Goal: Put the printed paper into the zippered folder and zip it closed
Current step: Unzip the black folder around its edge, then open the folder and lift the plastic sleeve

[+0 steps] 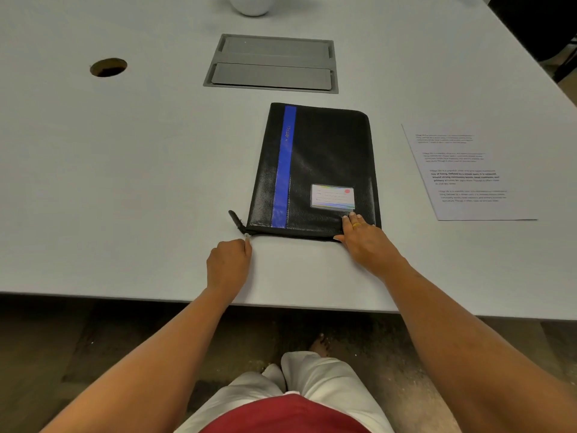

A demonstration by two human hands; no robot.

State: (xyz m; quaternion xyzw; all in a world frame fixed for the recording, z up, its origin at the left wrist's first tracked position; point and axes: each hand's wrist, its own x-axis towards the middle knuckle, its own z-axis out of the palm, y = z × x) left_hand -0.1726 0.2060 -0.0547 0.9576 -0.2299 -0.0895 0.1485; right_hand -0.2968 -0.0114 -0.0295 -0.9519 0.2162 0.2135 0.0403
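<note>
Both of my hands are working at the near edge of the black zippered folder (315, 170), which is lying flat on the grey tabletop (125, 182) with its blue stripe running away from me. My left hand (229, 264) is curled into a pinching grip, fingertips closing on the small metal zipper pull (247, 235) at the folder's near-left corner, just beside the loose black zipper tail (235, 219). My right hand (363, 242) is lying spread and flat, gripping nothing, pressing down on the near-right corner just below the name-card window (332, 197). I am judging this to be the unzipping step, since the printed paper (468, 173) is sitting well apart to the right, outside the folder, text side up. Whether the zipper is already partly run I cannot tell from here. Next I am expecting to need a steady pull along the zipper track while the right hand is bracing the cover, then a lift of the cover so the sheet can slide in without creasing.
</note>
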